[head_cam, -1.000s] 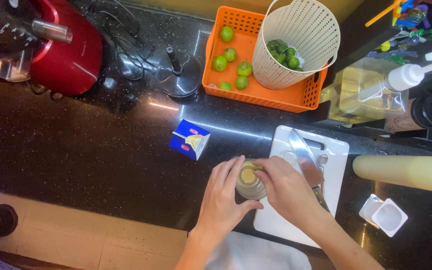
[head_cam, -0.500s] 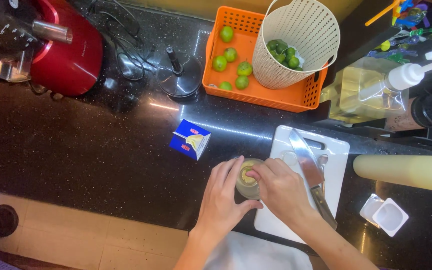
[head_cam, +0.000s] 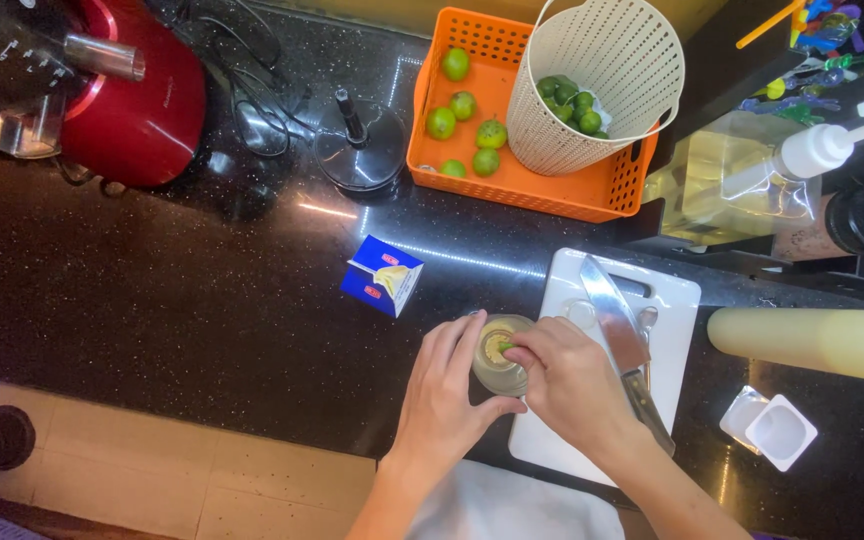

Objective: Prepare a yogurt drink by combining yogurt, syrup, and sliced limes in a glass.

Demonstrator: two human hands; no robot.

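My left hand (head_cam: 447, 395) wraps around a small glass cup (head_cam: 497, 358) that stands on the dark counter at the left edge of a white cutting board (head_cam: 672, 300). My right hand (head_cam: 570, 378) pinches a small green lime piece (head_cam: 505, 346) over the cup's mouth; yellowish contents show inside. A large knife (head_cam: 617, 335) lies on the board just right of my right hand, blade pointing away from me.
An orange crate (head_cam: 512, 180) at the back holds several limes (head_cam: 466, 122) and a tilted cream basket (head_cam: 602, 80) with more limes. A blue carton (head_cam: 383, 275), red juicer (head_cam: 102, 85), black lid (head_cam: 357, 150), yellow squeeze bottle (head_cam: 812, 340) and white pots (head_cam: 772, 428) surround the board.
My hands and the cup shifted slightly left, off the board's edge. My right fingers moved over the cup's mouth with the lime piece.
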